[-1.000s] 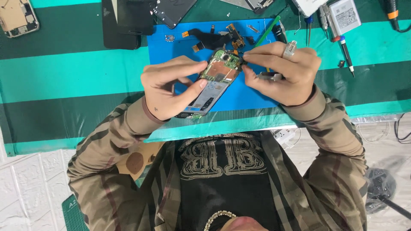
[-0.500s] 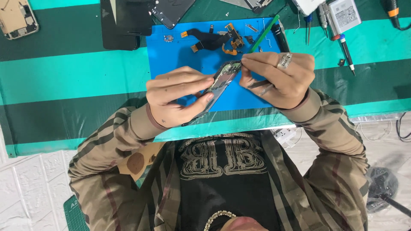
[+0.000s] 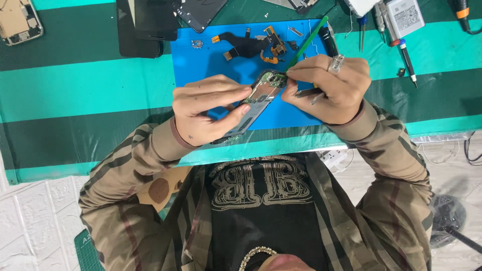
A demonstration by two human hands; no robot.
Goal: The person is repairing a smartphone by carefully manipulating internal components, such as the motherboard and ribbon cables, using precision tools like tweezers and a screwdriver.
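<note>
My left hand (image 3: 208, 108) holds an opened phone body (image 3: 253, 100) by its long sides, tilted above a blue work mat (image 3: 201, 65). Its inner board and green parts show at the top end. My right hand (image 3: 326, 88), with a ring on one finger, pinches a thin green pry stick (image 3: 306, 42) whose tip meets the top end of the phone. A pair of metal tweezers (image 3: 306, 93) is tucked in the same hand.
Flex cables and small parts (image 3: 251, 45) lie on the mat's far side. A black screen panel (image 3: 145, 25), a gold phone frame (image 3: 17, 22), a white charger block (image 3: 404, 17) and screwdrivers (image 3: 406, 57) lie on the green striped cloth (image 3: 75, 85).
The phone body was turned on edge half a second ago and now shows its open inside again. My right hand has shifted up to the phone's top end.
</note>
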